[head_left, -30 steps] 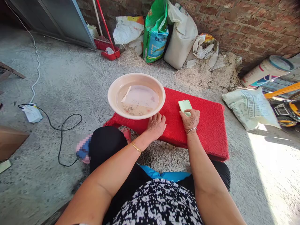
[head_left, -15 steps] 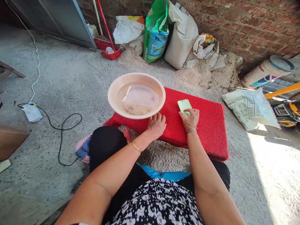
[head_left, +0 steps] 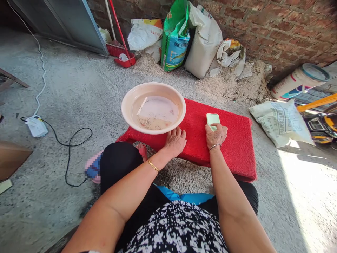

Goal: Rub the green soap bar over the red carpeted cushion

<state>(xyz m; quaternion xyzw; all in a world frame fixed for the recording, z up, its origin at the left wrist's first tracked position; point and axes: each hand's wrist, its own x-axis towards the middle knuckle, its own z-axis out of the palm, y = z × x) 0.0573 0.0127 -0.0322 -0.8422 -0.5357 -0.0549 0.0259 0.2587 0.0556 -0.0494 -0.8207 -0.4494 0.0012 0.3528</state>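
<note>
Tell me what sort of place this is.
Probably a rough storage or work space at a home or farm, though I can't be sure: there's a bare brick wall, a grey concrete floor, and a green-and-blue sack beside loose pale granules.

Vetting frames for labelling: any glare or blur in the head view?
Head view: sunlight washes out the concrete floor at lower right; pale glare covers part of the water in the plastic basin; a pixelated patch hides detail beside the left knee; left hand and right hand look reasonably sharp.
</note>
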